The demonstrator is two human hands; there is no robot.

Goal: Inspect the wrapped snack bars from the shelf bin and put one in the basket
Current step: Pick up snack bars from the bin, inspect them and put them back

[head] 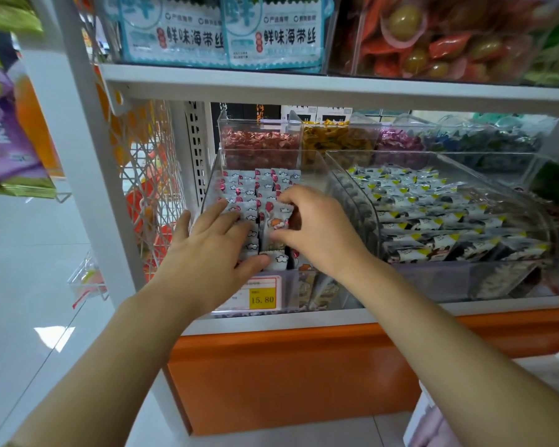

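One bar [277, 221] between right fingers [291, 195], left hand [214, 248] flat alongside.

At the centre, pale grey-blue wrappers printed with white clouds and pink-red spots are seen on the bars [239, 195]; an orange and white figure is shown on one bar [276, 222]. The tag [262, 299] below is coloured yellow with black digits. The shelf [271, 82] is painted white, the base [288, 366] orange. To the right, packs [433, 217] are marked in white, black and yellow. At the top, packets [271, 37] are printed white and teal with black characters. At the left edge, a bag [4, 137] is coloured purple and green.
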